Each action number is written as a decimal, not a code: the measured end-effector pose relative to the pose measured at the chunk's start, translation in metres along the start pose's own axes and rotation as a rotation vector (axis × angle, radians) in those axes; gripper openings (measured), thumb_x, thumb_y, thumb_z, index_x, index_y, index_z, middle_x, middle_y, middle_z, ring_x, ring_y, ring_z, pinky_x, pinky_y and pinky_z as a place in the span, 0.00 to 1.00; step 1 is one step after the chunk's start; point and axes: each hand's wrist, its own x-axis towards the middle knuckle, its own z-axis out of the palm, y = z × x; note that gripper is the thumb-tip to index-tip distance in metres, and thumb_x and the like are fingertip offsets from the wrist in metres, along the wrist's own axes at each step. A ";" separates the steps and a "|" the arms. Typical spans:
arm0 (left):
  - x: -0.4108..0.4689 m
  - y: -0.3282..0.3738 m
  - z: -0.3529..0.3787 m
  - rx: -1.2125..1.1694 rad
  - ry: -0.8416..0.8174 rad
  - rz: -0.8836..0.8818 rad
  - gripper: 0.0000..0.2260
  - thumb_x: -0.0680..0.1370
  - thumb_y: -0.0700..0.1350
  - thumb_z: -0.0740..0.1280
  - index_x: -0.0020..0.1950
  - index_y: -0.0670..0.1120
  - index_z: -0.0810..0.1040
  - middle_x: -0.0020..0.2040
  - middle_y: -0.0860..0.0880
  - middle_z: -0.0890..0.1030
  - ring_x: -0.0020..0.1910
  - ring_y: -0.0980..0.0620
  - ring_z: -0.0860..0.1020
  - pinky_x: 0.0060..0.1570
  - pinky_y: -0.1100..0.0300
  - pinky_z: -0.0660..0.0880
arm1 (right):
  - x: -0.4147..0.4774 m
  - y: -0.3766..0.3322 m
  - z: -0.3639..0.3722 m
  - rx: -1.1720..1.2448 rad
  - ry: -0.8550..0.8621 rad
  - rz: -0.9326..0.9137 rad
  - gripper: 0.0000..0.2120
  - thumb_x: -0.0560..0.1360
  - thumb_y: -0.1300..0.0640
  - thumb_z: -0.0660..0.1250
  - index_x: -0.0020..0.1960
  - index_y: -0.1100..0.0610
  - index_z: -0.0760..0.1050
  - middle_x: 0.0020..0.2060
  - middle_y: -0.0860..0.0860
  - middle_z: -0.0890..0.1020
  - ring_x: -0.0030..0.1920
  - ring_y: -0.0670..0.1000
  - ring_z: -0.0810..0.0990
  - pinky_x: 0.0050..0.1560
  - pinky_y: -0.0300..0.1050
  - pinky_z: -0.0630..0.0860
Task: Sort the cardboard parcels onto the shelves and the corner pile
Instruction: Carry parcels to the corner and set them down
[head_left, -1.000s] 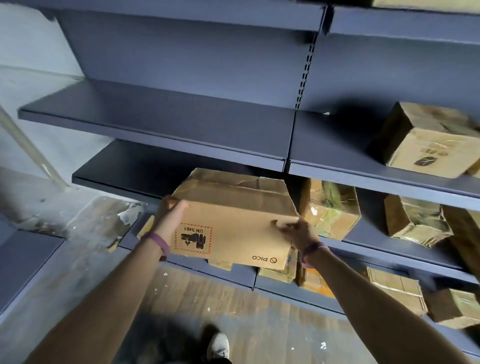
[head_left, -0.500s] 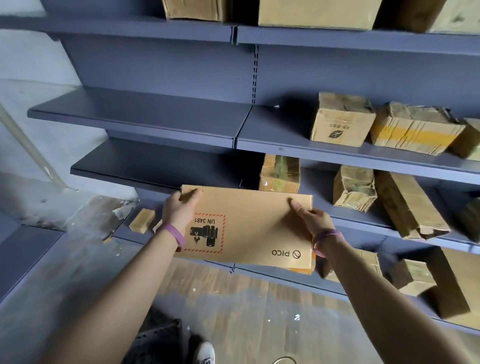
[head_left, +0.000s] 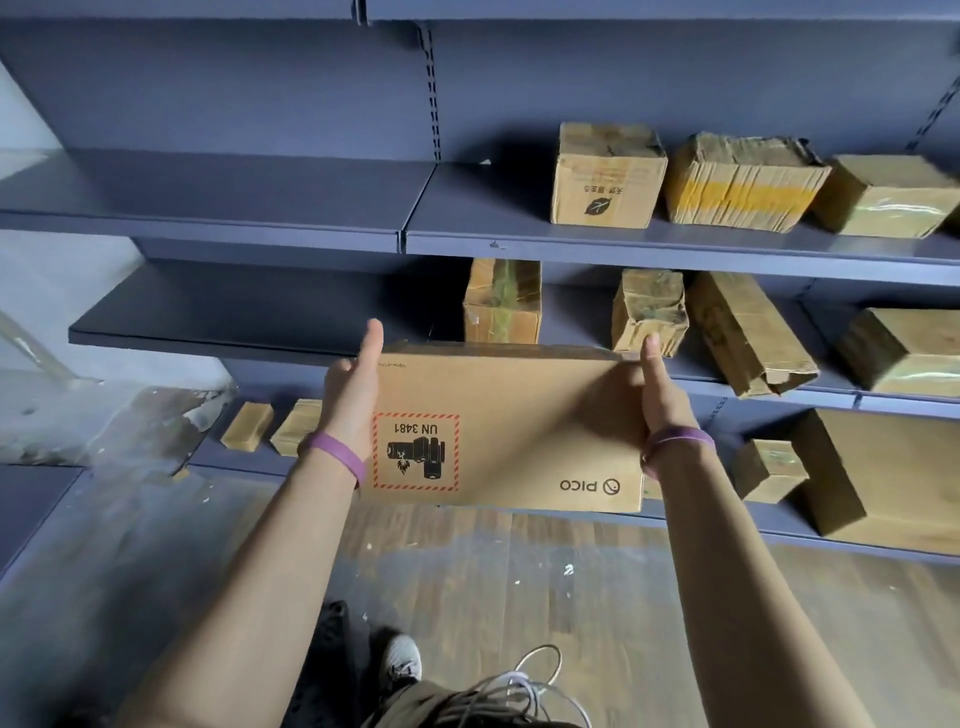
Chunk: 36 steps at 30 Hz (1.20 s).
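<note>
I hold a flat cardboard parcel (head_left: 509, 426) upright in front of the shelving, its face towards me with a red-bordered "UN 3481" label and a "PICO" logo, both upside down. My left hand (head_left: 353, 389) grips its left edge with the thumb pointing up. At the right edge my right hand (head_left: 662, 400) grips the same way; the fingers of both hands are hidden behind the box. The parcel's top edge is level with the front lip of the middle shelf (head_left: 234, 312), whose left half is bare.
The upper shelf (head_left: 260, 208) carries three parcels (head_left: 605, 176) on its right half. Several parcels (head_left: 748, 332) sit on the middle shelf's right side. The bottom shelf holds two small parcels (head_left: 247, 426) at the left and a large box (head_left: 883, 478) at the right. My shoe (head_left: 400, 660) and a cable (head_left: 519, 686) are below.
The parcel has come up and turned from tilted to upright, facing me. Both thumbs now point up along its side edges. My view has shifted right along the shelves.
</note>
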 end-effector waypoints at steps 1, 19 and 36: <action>-0.002 -0.001 0.002 0.005 0.009 -0.006 0.31 0.76 0.72 0.57 0.59 0.45 0.71 0.36 0.48 0.75 0.33 0.51 0.76 0.29 0.61 0.68 | -0.003 0.000 -0.004 -0.024 0.026 -0.015 0.39 0.73 0.29 0.60 0.68 0.60 0.73 0.65 0.57 0.76 0.65 0.57 0.73 0.72 0.54 0.66; -0.038 -0.047 -0.017 -0.187 -0.324 0.175 0.26 0.77 0.32 0.67 0.73 0.50 0.72 0.62 0.54 0.82 0.61 0.54 0.79 0.60 0.56 0.73 | -0.041 0.017 -0.058 0.095 -0.156 -0.157 0.11 0.76 0.57 0.70 0.58 0.56 0.79 0.51 0.54 0.84 0.47 0.51 0.83 0.50 0.47 0.79; -0.038 -0.047 -0.006 0.021 -0.196 0.165 0.14 0.79 0.45 0.69 0.63 0.50 0.74 0.59 0.50 0.79 0.60 0.46 0.76 0.55 0.51 0.71 | -0.050 0.032 -0.082 0.032 -0.296 -0.227 0.38 0.61 0.63 0.79 0.69 0.60 0.69 0.57 0.59 0.81 0.61 0.62 0.77 0.59 0.58 0.76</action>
